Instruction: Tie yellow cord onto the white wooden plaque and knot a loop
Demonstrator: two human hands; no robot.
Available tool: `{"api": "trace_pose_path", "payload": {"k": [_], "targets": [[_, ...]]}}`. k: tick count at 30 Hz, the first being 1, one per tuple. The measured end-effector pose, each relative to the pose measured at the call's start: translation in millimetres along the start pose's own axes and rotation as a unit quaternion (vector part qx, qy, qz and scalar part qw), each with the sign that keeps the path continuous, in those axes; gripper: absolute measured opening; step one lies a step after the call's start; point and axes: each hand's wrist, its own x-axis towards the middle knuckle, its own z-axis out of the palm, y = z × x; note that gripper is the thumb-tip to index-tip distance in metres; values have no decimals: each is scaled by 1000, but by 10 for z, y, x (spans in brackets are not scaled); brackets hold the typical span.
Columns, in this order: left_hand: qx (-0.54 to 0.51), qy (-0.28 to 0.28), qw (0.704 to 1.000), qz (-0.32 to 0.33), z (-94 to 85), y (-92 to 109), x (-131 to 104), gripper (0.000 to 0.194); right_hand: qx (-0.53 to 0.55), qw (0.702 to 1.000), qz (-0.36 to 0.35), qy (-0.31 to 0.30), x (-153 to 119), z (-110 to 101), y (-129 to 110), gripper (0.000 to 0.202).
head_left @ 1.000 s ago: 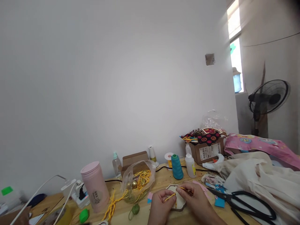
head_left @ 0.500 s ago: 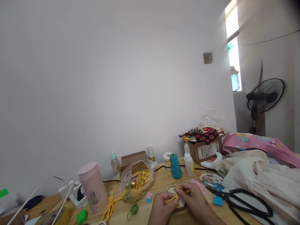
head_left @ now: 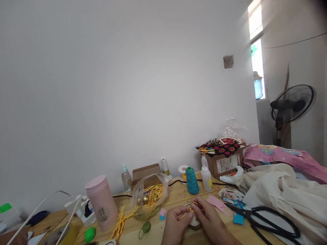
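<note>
Low in the view, my left hand (head_left: pixel 176 223) and my right hand (head_left: pixel 206 215) are close together, thumbs nearly touching. Both are closed in pinches on a thin yellow cord (head_left: pixel 192 209); how it is looped between the fingers is partly hidden. Beneath them lies a pale, dark-rimmed round-edged piece (head_left: pixel 195 222), mostly covered by the hands. To the left, a clear plastic bag (head_left: pixel 138 207) holds more yellow cord and gold balls. A small ball of green thread (head_left: pixel 146 227) sits in front of the bag.
Black-handled scissors (head_left: pixel 273 221) lie at right beside white cloth (head_left: pixel 283 190). Behind my hands stand a teal thread cone (head_left: pixel 192 181) and a white squeeze bottle (head_left: pixel 206 179). A pink tumbler (head_left: pixel 102 204) and a power strip (head_left: pixel 85 214) are at left. A cardboard box (head_left: pixel 224 164) stands against the wall.
My hands have drawn closer together, and less of the yellow cord shows between them. The view has shifted slightly; the other table items stay in place.
</note>
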Motion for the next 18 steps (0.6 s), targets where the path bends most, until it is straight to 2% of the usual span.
{"api": "trace_pose_path", "payload": {"k": [9, 15, 18], "targets": [[-65, -4, 997, -34, -39, -47, 29, 19, -16, 1000, -2, -1, -5, -13, -12, 24], [-102, 34, 993, -54, 3, 4, 17, 21, 0, 1000, -3, -8, 4, -25, -12, 24], [-108, 35, 991, -70, 10, 31, 1, 20, 1, 1000, -5, -8, 11, -32, -19, 23]]}}
